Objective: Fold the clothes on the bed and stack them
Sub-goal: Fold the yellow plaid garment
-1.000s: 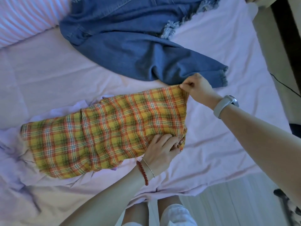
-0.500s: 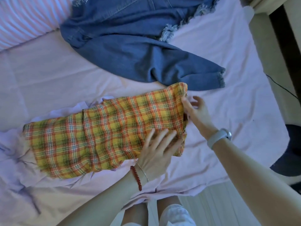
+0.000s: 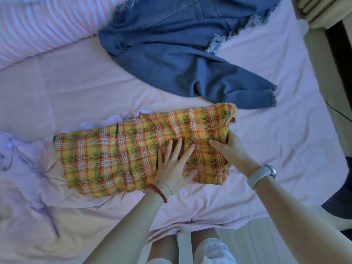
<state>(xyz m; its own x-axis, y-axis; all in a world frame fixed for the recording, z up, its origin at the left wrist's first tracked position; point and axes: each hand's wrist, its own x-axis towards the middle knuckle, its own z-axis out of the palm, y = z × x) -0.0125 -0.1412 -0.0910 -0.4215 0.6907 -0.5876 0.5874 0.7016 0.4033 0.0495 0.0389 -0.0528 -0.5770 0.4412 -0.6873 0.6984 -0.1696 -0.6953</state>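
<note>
A: Where does the yellow and orange plaid cotton garment [image 3: 133,155] lie?

B: Stretched lengthwise across the near part of the pale lilac bed sheet [image 3: 76,88], its left end resting on a crumpled lavender garment [image 3: 24,159], its far right corner just beside the cuff of the blue denim jacket with frayed hems [image 3: 182,60].

A: And the hands?

B: The left hand [image 3: 174,164] lies flat on the plaid cloth near its right end, fingers straight and spread apart, pressing down. The right hand [image 3: 231,149] grips the cloth's right edge: thumb on top, pointing left, the other fingers curled around the edge and hidden beneath the fabric.

A: So the cloth sits under one palm and inside the other grip?

B: Yes. The two hands are near each other, not touching.

A: Anything further out?

B: A pink and white striped pillow [image 3: 38,29] at the far left, touching the jacket's edge. A red bead bracelet [image 3: 159,193] on the left wrist, a grey wristband [image 3: 261,175] on the right.
</note>
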